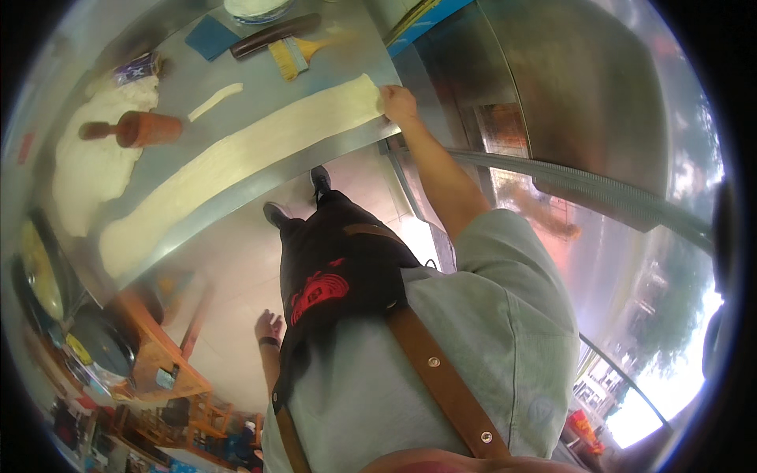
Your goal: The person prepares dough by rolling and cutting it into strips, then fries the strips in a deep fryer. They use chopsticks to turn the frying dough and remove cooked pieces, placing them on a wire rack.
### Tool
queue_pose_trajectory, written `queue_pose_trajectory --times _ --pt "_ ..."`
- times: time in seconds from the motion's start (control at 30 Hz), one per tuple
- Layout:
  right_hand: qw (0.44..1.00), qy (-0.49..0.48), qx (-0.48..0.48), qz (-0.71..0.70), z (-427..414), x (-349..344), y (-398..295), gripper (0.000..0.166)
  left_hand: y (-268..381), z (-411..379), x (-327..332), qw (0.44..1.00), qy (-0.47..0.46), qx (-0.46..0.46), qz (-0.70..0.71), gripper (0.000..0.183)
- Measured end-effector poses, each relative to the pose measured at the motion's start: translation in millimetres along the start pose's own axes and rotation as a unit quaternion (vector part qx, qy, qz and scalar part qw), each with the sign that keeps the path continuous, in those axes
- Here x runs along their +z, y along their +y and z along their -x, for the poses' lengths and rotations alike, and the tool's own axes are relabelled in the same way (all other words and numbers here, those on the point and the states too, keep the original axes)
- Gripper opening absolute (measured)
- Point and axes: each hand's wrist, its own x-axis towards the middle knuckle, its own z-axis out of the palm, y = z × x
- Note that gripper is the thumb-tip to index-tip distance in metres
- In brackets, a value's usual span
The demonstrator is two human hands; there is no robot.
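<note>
A long, flat strip of pale dough (248, 151) lies along the near side of a metal worktable (177, 159). My right hand (400, 105) grips the strip's right end, close to the table's corner. Away from the table, my left hand (269, 327) hangs low beside my body, empty, with its fingers apart. Behind the strip lies a short, narrow piece of dough (215, 101). A thick wooden rolling pin (148, 129) rests to its left, partly over a pale, floury mass (97, 165) that could be flour or dough.
Toward the back are a yellow-bristled brush (288, 58), a dark rolling pin (275, 35), a blue flat scraper (212, 38), a bowl (258, 9) and a purple packet (137, 68). Metal equipment (568, 88) stands at right. Wooden furniture (165, 366) stands behind left.
</note>
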Motion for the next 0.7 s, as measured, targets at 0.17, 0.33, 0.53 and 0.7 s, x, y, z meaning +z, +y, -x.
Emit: queue_pose_trajectory --times 0.17,0.33,0.53,0.7 --pt "0.992 -0.011 0.063 0.109 -16 12 -57 0.038 130 -52 -24 0.739 0.033 0.477 -0.474 0.031" --pt "0.988 -0.07 -0.027 0.137 -27 11 -46 0.036 286 30 66 0.712 0.101 0.557 -0.416 0.034" --pt "0.993 -0.026 -0.038 0.105 -31 28 -56 0.031 358 101 196 0.639 0.097 0.669 -0.367 0.036" --pt "0.996 0.017 -0.073 0.054 -46 -37 -58 0.028 369 116 270 0.477 0.094 0.742 -0.462 0.057"
